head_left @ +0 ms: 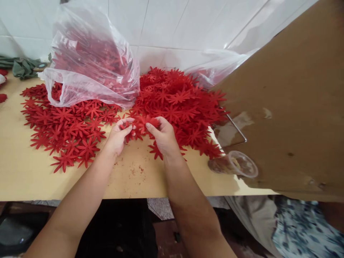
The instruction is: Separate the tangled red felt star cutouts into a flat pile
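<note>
Between my two hands, at the centre of the view, is a red flower-shaped piece [143,123]. My right hand [162,134] pinches it between thumb and fingers. My left hand [120,134] is closed on red petals at the left, with thumb and fingers together. A big heap of red flower pieces [178,102] lies just beyond and to the right of my hands. Another pile of red flower pieces [64,123] spreads out at the left. Behind that pile, a clear plastic bag [94,68] holds more red pieces.
A brown board [290,107] slants up at the right, with a tipped clear plastic cup [232,164] beside it. The table [32,179] meets a white tiled wall [166,25]. Dark green cloth [24,68] lies far left. A person's patterned clothing [303,229] shows at lower right.
</note>
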Motion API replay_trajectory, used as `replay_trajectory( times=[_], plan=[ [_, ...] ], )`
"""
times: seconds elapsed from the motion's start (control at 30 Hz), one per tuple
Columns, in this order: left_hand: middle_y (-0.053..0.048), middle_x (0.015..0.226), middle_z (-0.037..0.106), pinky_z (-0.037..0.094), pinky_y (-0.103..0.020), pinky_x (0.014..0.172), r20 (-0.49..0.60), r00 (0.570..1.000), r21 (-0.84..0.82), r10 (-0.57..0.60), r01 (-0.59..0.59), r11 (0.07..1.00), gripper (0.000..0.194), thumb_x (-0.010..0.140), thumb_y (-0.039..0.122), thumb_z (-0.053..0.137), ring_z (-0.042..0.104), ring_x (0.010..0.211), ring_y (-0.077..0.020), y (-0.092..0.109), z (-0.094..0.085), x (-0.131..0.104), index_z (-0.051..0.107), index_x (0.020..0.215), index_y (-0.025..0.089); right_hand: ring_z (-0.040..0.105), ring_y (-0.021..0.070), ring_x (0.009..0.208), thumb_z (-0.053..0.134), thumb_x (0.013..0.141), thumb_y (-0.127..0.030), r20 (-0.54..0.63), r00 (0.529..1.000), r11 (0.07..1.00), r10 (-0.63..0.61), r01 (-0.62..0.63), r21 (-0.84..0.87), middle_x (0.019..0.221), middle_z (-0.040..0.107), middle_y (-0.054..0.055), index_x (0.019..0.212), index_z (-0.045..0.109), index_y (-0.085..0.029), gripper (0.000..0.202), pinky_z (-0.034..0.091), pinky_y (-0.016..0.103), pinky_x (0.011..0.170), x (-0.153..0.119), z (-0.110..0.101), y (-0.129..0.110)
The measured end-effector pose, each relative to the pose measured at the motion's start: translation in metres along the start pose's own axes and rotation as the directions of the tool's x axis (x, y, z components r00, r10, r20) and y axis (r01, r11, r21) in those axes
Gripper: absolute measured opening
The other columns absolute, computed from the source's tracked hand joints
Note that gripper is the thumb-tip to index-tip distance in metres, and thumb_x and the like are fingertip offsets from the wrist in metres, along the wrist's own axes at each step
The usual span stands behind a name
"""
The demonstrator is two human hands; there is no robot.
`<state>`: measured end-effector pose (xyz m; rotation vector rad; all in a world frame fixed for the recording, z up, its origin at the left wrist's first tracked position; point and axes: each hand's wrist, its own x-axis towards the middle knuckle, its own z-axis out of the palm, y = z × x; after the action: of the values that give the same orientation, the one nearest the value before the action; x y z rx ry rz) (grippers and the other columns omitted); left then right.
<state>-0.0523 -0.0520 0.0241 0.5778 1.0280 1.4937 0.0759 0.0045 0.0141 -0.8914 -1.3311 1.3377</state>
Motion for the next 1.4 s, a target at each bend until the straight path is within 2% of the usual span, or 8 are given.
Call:
replay_trajectory(
  times=[0.13,0.23,0.4,0.57,0.8,1.03,1.23,1.4],
  plan=[
    [0.006,0.057,0.048,0.031,-0.016,0.045,-0.008,0.997,0.186,0.081,-0.078,0.979,0.012,0.073,0.017,0.056,0.040,0.045,-0.0019,-0.002,0.004,-0.002,0.055,0.085,0.017,0.050,0.0075,0.059,0.072,0.055,-0.030,-0.023,1.000,1.000,0.001,0.000,0.012,0.065,0.053,-0.006,0.069,0.050,-0.021,0.027,0.044,0.023,0.062,0.000,0.000,0.000],
    [0.006,0.060,0.050,0.035,-0.017,0.052,0.007,0.988,0.277,0.152,-0.148,0.949,0.021,0.066,0.021,0.066,0.042,0.051,-0.0029,-0.004,0.009,-0.004,0.055,0.083,0.016,0.053,0.0083,0.062,0.070,0.058,-0.032,0.008,1.000,1.000,0.006,-0.006,0.012,0.069,0.057,-0.004,0.072,0.053,-0.021,0.025,0.045,0.024,0.065,-0.001,0.001,-0.001],
    [0.002,0.074,0.059,0.042,-0.022,0.067,0.046,0.986,0.238,0.163,-0.169,0.956,0.033,0.058,0.025,0.071,0.052,0.066,-0.0066,-0.014,0.012,-0.001,0.054,0.084,0.016,0.051,0.0082,0.058,0.068,0.062,-0.037,0.070,0.998,0.998,0.003,0.002,-0.068,0.062,0.057,-0.003,0.064,0.054,-0.019,0.023,0.044,0.024,0.059,-0.005,0.004,-0.002],
    [0.004,0.060,0.056,0.040,-0.022,0.065,0.026,0.982,0.278,0.189,-0.188,0.942,0.011,0.065,0.024,0.065,0.050,0.059,-0.0067,-0.019,0.009,0.003,0.058,0.068,0.016,0.046,0.0067,0.054,0.066,0.064,-0.045,0.028,1.000,0.998,0.003,-0.001,-0.070,0.059,0.054,-0.004,0.061,0.053,-0.020,0.029,0.041,0.022,0.054,-0.006,0.006,-0.003],
    [0.005,0.052,0.051,0.036,-0.021,0.058,-0.097,0.985,0.196,0.144,-0.123,0.973,0.010,0.065,0.023,0.065,0.042,0.050,-0.0056,-0.010,0.007,0.002,0.059,0.062,0.016,0.055,0.0097,0.064,0.076,0.047,-0.044,0.162,0.979,0.990,0.127,-0.135,0.042,0.068,0.062,-0.003,0.071,0.060,-0.021,0.036,0.046,0.025,0.066,-0.003,0.005,-0.005],
    [0.005,0.053,0.051,0.034,-0.020,0.055,-0.178,0.978,0.182,0.105,-0.072,0.981,0.011,0.066,0.025,0.063,0.042,0.050,-0.0054,-0.007,0.005,0.002,0.058,0.064,0.016,0.043,0.0059,0.048,0.069,0.058,-0.049,-0.016,0.998,0.998,0.061,-0.061,-0.017,0.052,0.050,-0.006,0.060,0.054,-0.019,0.034,0.036,0.021,0.050,0.000,-0.005,-0.002],
    [0.004,0.059,0.056,0.039,-0.020,0.062,-0.150,0.975,0.142,0.162,-0.141,0.980,0.013,0.062,0.026,0.066,0.047,0.057,-0.0062,-0.009,0.002,0.005,0.058,0.065,0.016,0.035,0.0055,0.044,0.064,0.064,-0.052,-0.052,0.998,0.995,0.021,-0.025,-0.092,0.047,0.042,-0.006,0.053,0.045,-0.019,0.040,0.028,0.021,0.044,-0.001,-0.008,0.000],
    [0.004,0.059,0.056,0.039,-0.021,0.062,-0.132,0.979,0.144,0.154,-0.135,0.980,0.013,0.062,0.027,0.066,0.047,0.055,-0.0061,-0.011,0.002,0.006,0.059,0.065,0.017,0.029,0.0048,0.044,0.066,0.063,-0.046,-0.171,0.985,0.999,-0.019,0.010,-0.049,0.046,0.032,-0.008,0.048,0.034,-0.019,0.045,0.026,0.020,0.043,0.001,-0.007,-0.001]
  ],
)
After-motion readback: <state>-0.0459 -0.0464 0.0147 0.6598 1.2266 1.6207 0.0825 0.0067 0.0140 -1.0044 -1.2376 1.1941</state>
